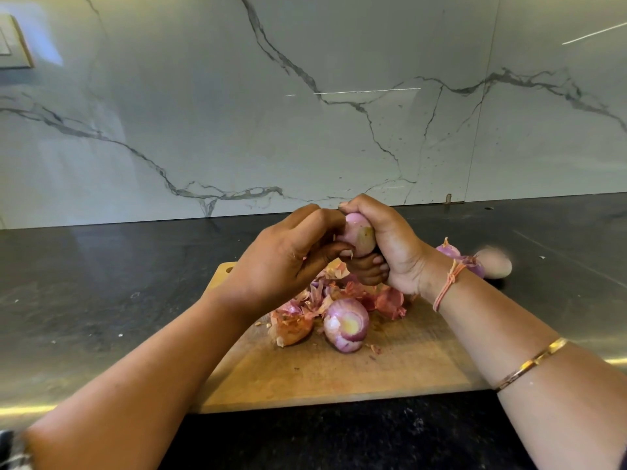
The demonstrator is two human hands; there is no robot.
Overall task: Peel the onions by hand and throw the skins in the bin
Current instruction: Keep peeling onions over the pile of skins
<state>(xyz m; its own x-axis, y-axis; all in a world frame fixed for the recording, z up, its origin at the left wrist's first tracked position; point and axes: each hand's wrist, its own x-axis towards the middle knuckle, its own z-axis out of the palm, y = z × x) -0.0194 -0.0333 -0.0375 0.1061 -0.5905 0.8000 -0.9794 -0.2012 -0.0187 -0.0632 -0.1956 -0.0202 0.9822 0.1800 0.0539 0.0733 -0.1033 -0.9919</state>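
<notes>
Pale pink onion (357, 233) was held aloft. Peeled onion (346, 324) lay touching loose papery skins (390, 301). Purple onions (448, 250) sat far right.

Head cam, wide-angle, facing fwd/down, close over cutting board (339, 378), marble wall (305, 130) ahead

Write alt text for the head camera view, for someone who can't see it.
Two hands peel a pale purple round onion above a wooden cutting board: the right hand grips it while the left hand pinches at its skin. On the board lie a peeled purple onion and a heap of papery pinkish skins. The board sits on a dark stone counter.
</notes>
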